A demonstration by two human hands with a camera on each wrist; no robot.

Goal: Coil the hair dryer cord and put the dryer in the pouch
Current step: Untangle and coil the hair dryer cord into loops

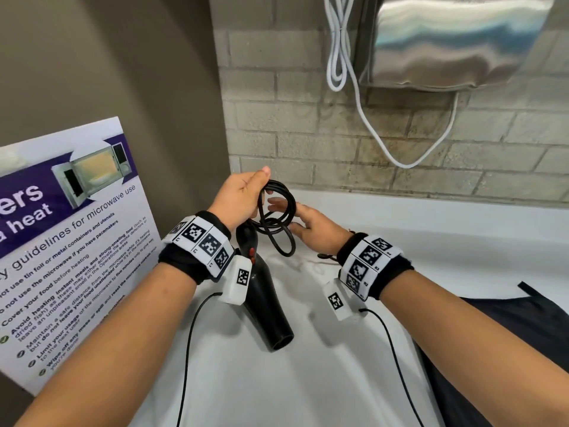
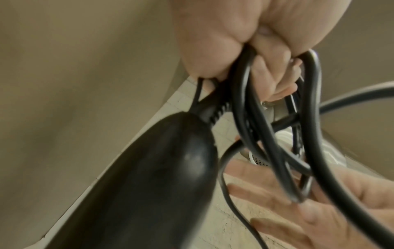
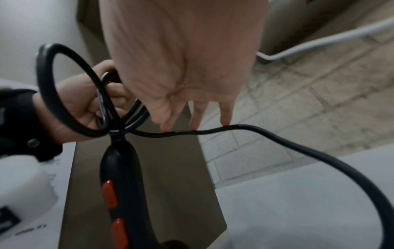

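Dark fabric (image 1: 480, 359): lies nearest, at the right edge of the counter under the right forearm; whether it is the pouch, I cannot tell.
Counter (image 1: 308, 380): white and smooth, running back to the wall.
Hair dryer (image 1: 264, 291): black with red switches, hanging handle-up from its cord over the counter, nozzle pointing toward the viewer.
Left hand (image 1: 243, 192): fingers curled round the gathered loops, gripping them above the dryer handle.
Cord (image 1: 277, 217): black, coiled in several loops below the left fist; one strand trails off to the right.
Right hand (image 1: 311, 223): fingers straight and spread, holding nothing, fingertips (image 3: 226, 121) touching the loose strand just beside the coil.
Poster (image 1: 61, 241): microwave guidelines, leaning on the brown wall at left.
Brick wall (image 1: 400, 143): pale, behind the counter.
Hand dryer (image 1: 455, 41): steel, mounted high on the bricks, with a white cable (image 1: 338, 50) looped beside it.
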